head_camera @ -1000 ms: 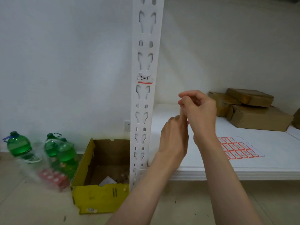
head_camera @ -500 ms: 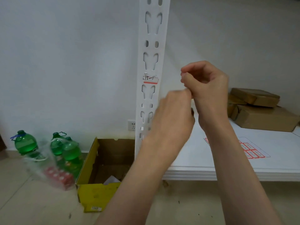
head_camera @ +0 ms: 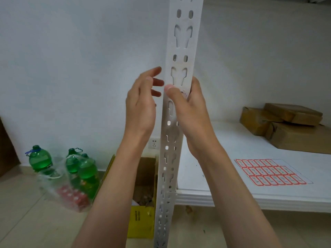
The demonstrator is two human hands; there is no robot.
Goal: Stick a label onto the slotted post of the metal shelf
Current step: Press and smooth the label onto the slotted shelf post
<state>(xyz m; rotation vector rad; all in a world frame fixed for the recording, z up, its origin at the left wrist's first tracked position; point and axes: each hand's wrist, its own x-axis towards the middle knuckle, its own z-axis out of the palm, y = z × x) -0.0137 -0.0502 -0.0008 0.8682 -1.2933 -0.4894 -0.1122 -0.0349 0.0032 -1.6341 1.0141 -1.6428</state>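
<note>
White wall backs the post (head_camera: 180, 108), where the right hand (head_camera: 188, 106) grips it, thumb apparently pressing the mostly hidden label (head_camera: 184, 94); left hand (head_camera: 141, 102) hovers open beside; uneven pressure could crease it over a slot.

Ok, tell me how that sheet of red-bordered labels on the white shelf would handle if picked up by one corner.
The thin paper sheet of red-bordered labels lies dead flat on the white metal shelf, so it would probably droop from a corner. It looks very light and could slide on the smooth surface when nudged. Its missing corner labels suggest it peels easily.
</note>
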